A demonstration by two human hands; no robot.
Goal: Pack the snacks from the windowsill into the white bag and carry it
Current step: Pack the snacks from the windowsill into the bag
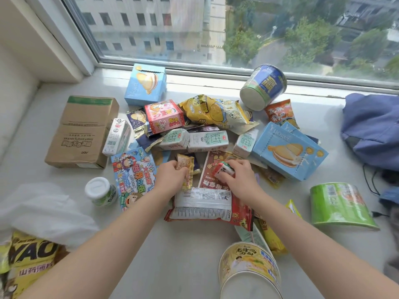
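Observation:
A heap of snacks covers the pale windowsill [183, 251]. My left hand [170, 176] grips a small yellow-and-red wrapped snack [186, 169] in the middle of the heap. My right hand [239, 178] holds a small red-and-white packet [223, 170] over a large red snack bag [212, 203]. Several milk cartons [208, 141] lie just behind my hands. The white bag [41, 212] lies crumpled at the left edge, with a yellow chip bag [28, 262] below it.
A brown cardboard box [82, 132] lies at left and two blue cake boxes [146, 85] [287, 152] farther back. Noodle cups lie at the window [263, 87], right [339, 205] and near me [248, 268]. A white-capped jar [100, 192] stands left. A blue backpack [375, 128] sits far right.

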